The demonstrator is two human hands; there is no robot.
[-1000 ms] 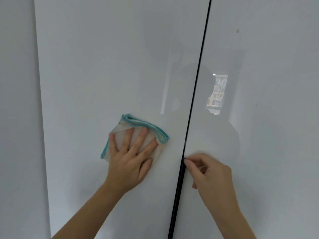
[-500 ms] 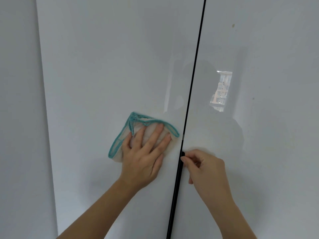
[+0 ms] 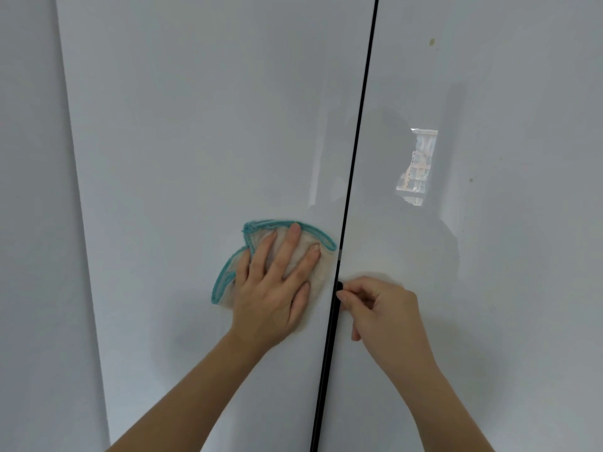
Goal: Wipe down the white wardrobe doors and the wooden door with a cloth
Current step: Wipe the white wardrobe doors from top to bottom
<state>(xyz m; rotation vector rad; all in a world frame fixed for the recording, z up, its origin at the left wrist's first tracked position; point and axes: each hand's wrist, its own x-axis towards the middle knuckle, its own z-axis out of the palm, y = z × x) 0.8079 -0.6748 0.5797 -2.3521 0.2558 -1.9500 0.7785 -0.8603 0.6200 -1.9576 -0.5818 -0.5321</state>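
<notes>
1. Two glossy white doors fill the frame: the left wardrobe door [image 3: 195, 125] takes the middle and the right wardrobe door [image 3: 522, 288] takes the right side.
2. A thin black seam [image 3: 362, 125] runs between them from the top edge down to the bottom, leaning slightly left as it goes down.
3. The cloth [image 3: 226, 290], pale beige with a teal stitched border, lies bunched flat against the left wardrobe door, just below the centre of the frame. Its right corner almost reaches the seam.
4. The left hand [image 3: 270, 298] comes up from the bottom centre and presses on the cloth. Its fingers [image 3: 290, 243] are straight and spread, palm against the fabric, not curled round it.
5. The right hand [image 3: 385, 314] comes up from the lower right. Its fingers [image 3: 350, 296] are curled in tightly, and the tips pinch the left edge of the right wardrobe door at the seam, level with the lower part of the cloth.
6. A bright window reflection [image 3: 417, 164] shows on the right wardrobe door, right of centre, with a dim shadowy outline around it.
7. A small brownish spot [image 3: 431, 41] sits high on the same door, in the upper right of the frame.
8. A plain white panel [image 3: 29, 223] runs down the far left edge of the frame.
</notes>
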